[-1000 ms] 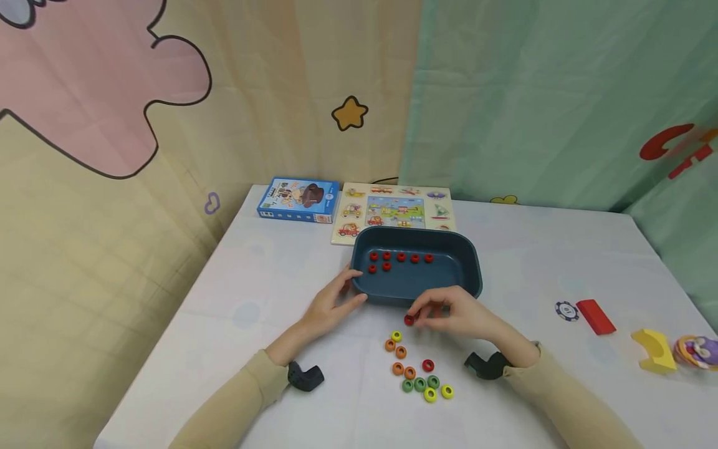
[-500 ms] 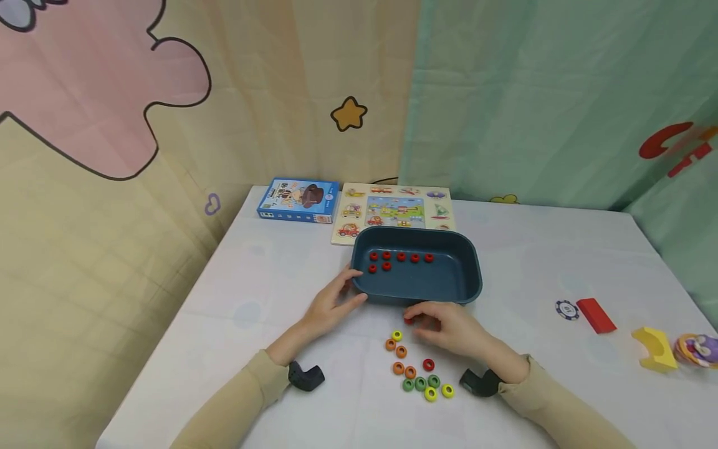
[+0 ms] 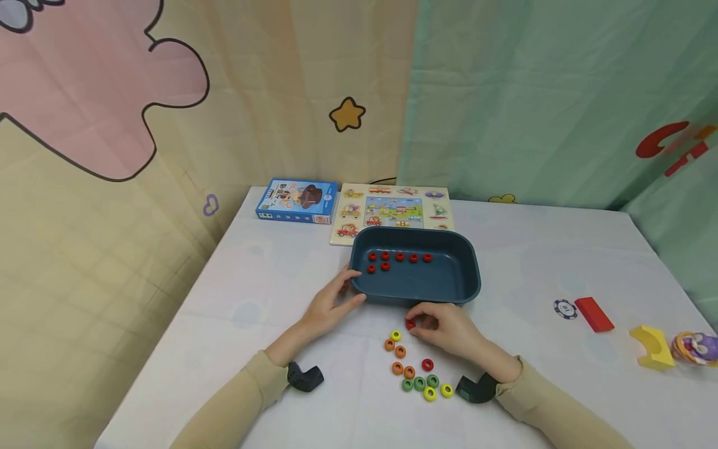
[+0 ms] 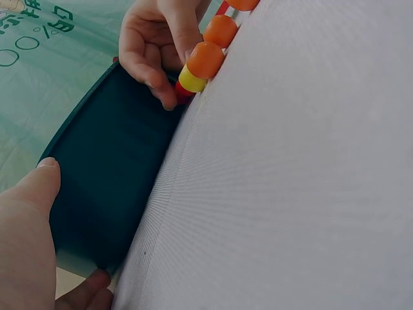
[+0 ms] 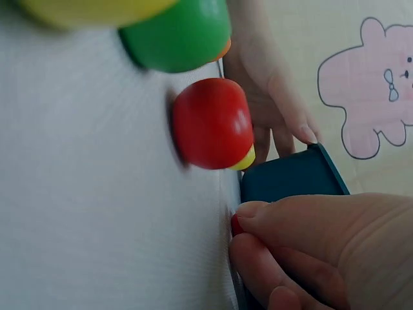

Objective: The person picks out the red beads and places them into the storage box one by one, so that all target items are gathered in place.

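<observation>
A dark blue rectangular tray (image 3: 449, 284) holds several red beads (image 3: 399, 256) in two rows. My left hand (image 3: 332, 304) holds the tray's near left corner, thumb at the front rim and fingers along the left side. Close to the tray's front wall, my right hand (image 3: 451, 327) pinches a red bead (image 5: 236, 225) between thumb and fingers, low over the table. Loose ring-shaped beads lie nearer me: a yellow bead (image 3: 395, 335), several orange beads (image 3: 400, 352), another red bead (image 3: 427, 365), green beads (image 3: 419, 383) and two more yellow beads (image 3: 429, 393).
Behind the tray are a picture puzzle board (image 3: 445, 215) and a blue box (image 3: 297, 201). At the right lie a round chip (image 3: 564, 309), a red block (image 3: 594, 314), a yellow arched block (image 3: 652, 347) and a purple toy (image 3: 698, 347). A printed curtain (image 3: 505, 112) hangs behind.
My right hand has drawn slightly back toward me and lower, away from the tray's front rim, with the red bead still pinched. My left hand stays at the tray corner.
</observation>
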Demonstrator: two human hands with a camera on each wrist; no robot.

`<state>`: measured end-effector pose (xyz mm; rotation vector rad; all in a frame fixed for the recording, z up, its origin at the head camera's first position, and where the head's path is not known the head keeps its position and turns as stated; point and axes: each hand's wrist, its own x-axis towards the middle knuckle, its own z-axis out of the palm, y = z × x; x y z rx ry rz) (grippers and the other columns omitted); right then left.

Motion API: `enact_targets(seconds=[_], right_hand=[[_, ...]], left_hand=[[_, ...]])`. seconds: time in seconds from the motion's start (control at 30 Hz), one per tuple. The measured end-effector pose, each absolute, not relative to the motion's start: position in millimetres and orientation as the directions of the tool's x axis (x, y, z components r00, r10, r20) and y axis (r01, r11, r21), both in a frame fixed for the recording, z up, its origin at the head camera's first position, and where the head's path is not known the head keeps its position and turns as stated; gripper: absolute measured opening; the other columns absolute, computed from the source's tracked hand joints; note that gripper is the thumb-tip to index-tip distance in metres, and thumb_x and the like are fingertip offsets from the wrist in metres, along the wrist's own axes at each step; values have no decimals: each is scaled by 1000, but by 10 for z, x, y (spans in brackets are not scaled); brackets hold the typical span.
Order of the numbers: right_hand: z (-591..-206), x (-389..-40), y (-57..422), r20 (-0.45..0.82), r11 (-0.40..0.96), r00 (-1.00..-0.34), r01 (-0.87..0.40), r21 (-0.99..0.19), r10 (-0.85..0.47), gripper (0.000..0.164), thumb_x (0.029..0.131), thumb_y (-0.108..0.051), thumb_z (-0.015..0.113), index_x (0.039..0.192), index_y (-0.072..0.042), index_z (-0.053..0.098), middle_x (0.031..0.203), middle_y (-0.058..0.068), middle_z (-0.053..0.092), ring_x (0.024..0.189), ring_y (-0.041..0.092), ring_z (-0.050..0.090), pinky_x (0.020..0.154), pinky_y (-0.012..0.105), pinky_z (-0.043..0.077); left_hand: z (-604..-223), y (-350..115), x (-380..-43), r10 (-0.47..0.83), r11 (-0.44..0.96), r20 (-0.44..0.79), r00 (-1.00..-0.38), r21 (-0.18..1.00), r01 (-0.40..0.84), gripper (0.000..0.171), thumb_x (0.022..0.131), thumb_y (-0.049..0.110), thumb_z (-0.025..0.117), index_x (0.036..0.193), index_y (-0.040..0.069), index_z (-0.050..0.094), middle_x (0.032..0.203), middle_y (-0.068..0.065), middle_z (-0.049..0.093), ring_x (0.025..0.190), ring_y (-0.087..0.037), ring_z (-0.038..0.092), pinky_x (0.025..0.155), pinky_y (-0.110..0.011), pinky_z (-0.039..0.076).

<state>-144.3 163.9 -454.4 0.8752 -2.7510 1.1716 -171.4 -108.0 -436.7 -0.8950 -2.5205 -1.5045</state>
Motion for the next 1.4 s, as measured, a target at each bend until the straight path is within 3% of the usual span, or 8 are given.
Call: enact_targets(seconds=[0.27, 0.5, 0.6, 0.73, 0.83, 1.13, 1.4], right_hand=[[-4540, -1448, 1620, 238, 569, -839, -513, -642, -489, 21, 74, -20, 73, 93, -25, 64, 72, -17, 57, 57, -1, 50, 51, 19, 44], [-4244, -1410, 1612, 214, 505, -804, -530, -681, -555, 22, 76, -20, 72, 95, -25, 63, 75, -17, 57, 62, 2, 51, 54, 20, 44], [-3897, -1432, 1591, 242, 451, -784, -547, -705, -572, 21, 76, -15, 71, 96, -18, 64, 78, -11, 61, 63, 6, 55, 54, 23, 46], [-3569, -1678, 1597, 290, 445, -767, -588, -676, -573, 22, 76, -18, 72, 96, -16, 65, 78, -7, 62, 61, 8, 54, 52, 26, 45], [-3498, -1992, 1629, 279, 452, -754, -601, -659, -595, 22, 76, -24, 71, 97, -20, 64, 79, -8, 61, 61, 9, 52, 52, 27, 44], [-3669, -2714, 1518, 2, 507, -719, -492, -707, -695, 27, 78, -20, 70, 102, -11, 63, 93, -2, 61, 70, 14, 58, 63, 29, 50], [-3990, -2963, 1484, -121, 574, -712, -441, -690, -691, 26, 77, -11, 69, 102, -9, 63, 92, 1, 62, 76, 15, 58, 68, 28, 50]], left_hand=[[-4674, -1135, -1872, 434, 382, 335, -836, 772, 508, 47, 88, 30, 57, 129, 13, 41, 146, -2, 20, 124, -14, 35, 94, -34, 38], [-4642, -1136, -1849, 433, 371, 344, -833, 774, 512, 47, 88, 30, 56, 128, 11, 42, 145, -7, 22, 124, -17, 36, 94, -35, 38], [-4582, -1133, -1825, 433, 367, 341, -835, 779, 508, 46, 88, 27, 57, 128, 10, 42, 145, -9, 22, 124, -17, 36, 94, -35, 38], [-4631, -1150, -1861, 426, 369, 343, -837, 779, 507, 46, 87, 27, 58, 128, 13, 42, 145, -4, 21, 124, -15, 35, 94, -36, 38], [-4694, -1163, -1882, 418, 375, 349, -839, 774, 510, 47, 87, 31, 57, 128, 14, 43, 145, 0, 21, 124, -14, 35, 94, -34, 38], [-4671, -1134, -1841, 412, 412, 311, -856, 775, 480, 45, 87, 35, 56, 128, 22, 42, 145, 0, 22, 123, -13, 36, 95, -32, 37], [-4397, -1079, -1697, 415, 353, 341, -843, 794, 495, 43, 87, 16, 59, 125, 4, 44, 142, -18, 25, 123, -25, 36, 93, -43, 37]])
